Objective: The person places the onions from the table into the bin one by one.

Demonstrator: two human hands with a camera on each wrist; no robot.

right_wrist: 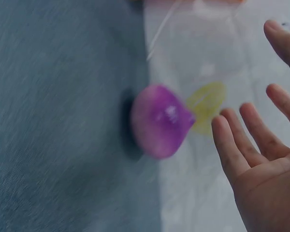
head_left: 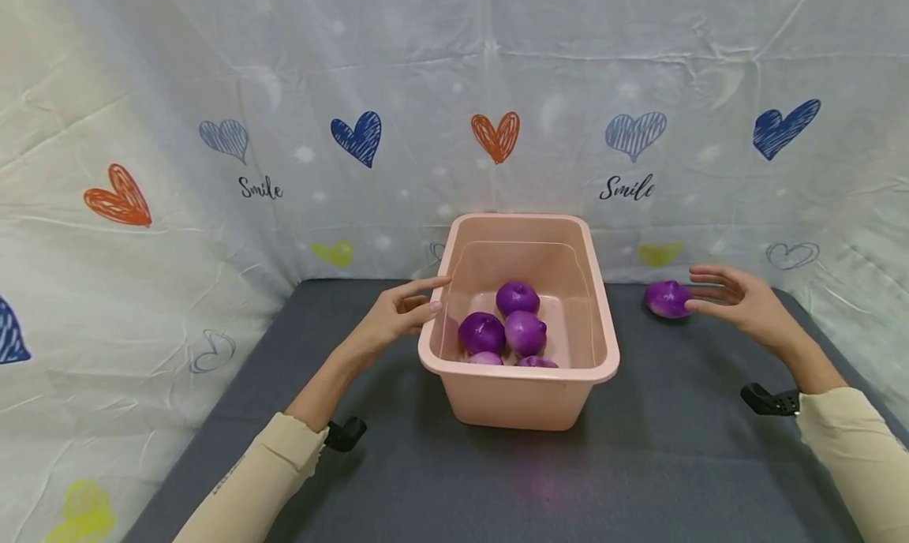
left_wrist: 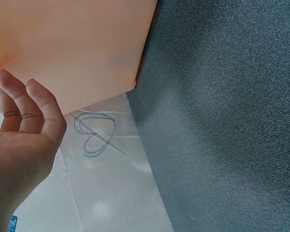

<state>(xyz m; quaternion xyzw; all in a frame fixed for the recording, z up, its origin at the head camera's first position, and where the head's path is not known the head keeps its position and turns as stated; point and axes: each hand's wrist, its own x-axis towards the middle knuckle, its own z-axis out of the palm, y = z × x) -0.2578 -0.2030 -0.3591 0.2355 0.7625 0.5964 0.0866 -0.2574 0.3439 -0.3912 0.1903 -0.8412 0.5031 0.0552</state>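
A pink plastic tub (head_left: pixel 513 397) holds several purple onions (head_left: pixel 525 334). At its left rim is my left hand (head_left: pixel 398 312), the index fingertip and thumb at the edge. The left wrist view shows that hand's other fingers (left_wrist: pixel 42 104) loosely bent beside the tub's outer wall (left_wrist: pixel 87 48). To the right of the tub, another purple onion (head_left: pixel 666 299) lies on the dark cloth. My right hand (head_left: pixel 746 302) is just right of this onion, fingers spread. In the right wrist view a gap separates the fingertips from the onion (right_wrist: pixel 160 122).
A dark grey cloth (head_left: pixel 625 464) covers the table beneath the tub. Behind it hangs a pale sheet (head_left: pixel 426 46) printed with hearts and the word Smile. Black bands are worn on the left wrist (head_left: pixel 346 434) and right wrist (head_left: pixel 770 401).
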